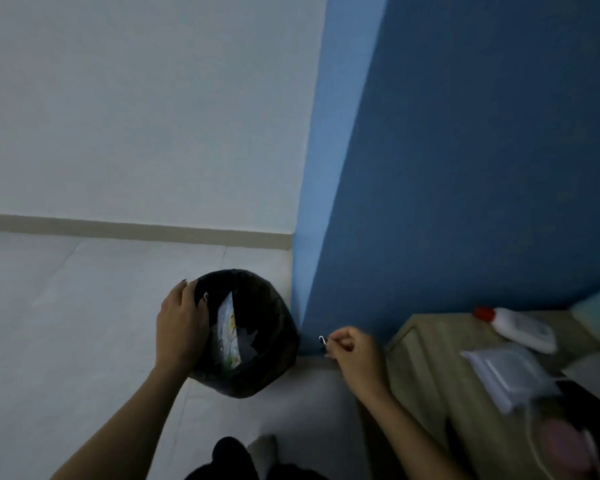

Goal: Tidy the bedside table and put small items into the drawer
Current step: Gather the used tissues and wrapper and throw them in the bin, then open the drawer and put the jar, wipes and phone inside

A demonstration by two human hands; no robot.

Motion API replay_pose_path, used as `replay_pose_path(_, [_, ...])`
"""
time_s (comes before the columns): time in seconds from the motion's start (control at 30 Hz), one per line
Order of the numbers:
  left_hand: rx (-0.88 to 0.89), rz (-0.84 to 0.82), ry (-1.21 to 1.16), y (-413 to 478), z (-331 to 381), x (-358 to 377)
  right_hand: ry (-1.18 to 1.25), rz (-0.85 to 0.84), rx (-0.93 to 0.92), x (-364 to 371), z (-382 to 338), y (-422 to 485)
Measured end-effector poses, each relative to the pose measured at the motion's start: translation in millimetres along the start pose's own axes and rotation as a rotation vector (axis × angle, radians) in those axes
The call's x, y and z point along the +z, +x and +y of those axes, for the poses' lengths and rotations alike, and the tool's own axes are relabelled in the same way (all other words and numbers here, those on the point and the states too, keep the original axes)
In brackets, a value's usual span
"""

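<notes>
Paperclip point(322, 339) pinched in right hand point(353, 353); left hand point(179, 329) grips bin point(284, 341) rim.

The pale floor point(84, 323) carried a black bin point(278, 327). At four o'clock, the wooden desk point(465, 336) bore a white, red-capped bottle point(520, 327) and a clear plastic bag point(510, 372).

Two hands are in view: one left hand point(179, 327) and one right hand point(352, 355). One black-lined waste bin point(278, 327) stands on the floor at the left, with one printed packet point(230, 336) inside it. One small wire clip point(322, 339) shows at the right fingers; a second pale speck at the bin's rim is too small to name. One wooden bench point(430, 375) stands at the right, bearing one white bottle with a red cap point(520, 329), one clear plastic bag point(510, 375) and one blurred pink thing point(565, 441).
</notes>
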State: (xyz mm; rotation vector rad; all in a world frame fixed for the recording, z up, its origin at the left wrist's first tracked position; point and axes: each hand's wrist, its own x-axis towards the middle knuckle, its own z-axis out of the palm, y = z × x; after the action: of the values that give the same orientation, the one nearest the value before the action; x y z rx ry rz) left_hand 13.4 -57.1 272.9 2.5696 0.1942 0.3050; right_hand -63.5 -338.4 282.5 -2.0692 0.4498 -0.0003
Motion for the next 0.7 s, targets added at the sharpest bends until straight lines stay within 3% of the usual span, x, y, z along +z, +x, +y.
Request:
replay_pose_path(0.37, [0.356, -0.137, -0.101, -79, 186, -37, 0.101, 0.381, 0.053, -207, 26, -106])
replay_pose_path(0.5, [0.437, -0.278, -0.121, -108, 232, -20, 0.179, 0.461, 0.175, -247, 40, -126])
replay_pose_path(0.7, [0.500, -0.460, -0.140, -143, 277, 14, 0.009, 0.502, 0.208, -269, 61, -147])
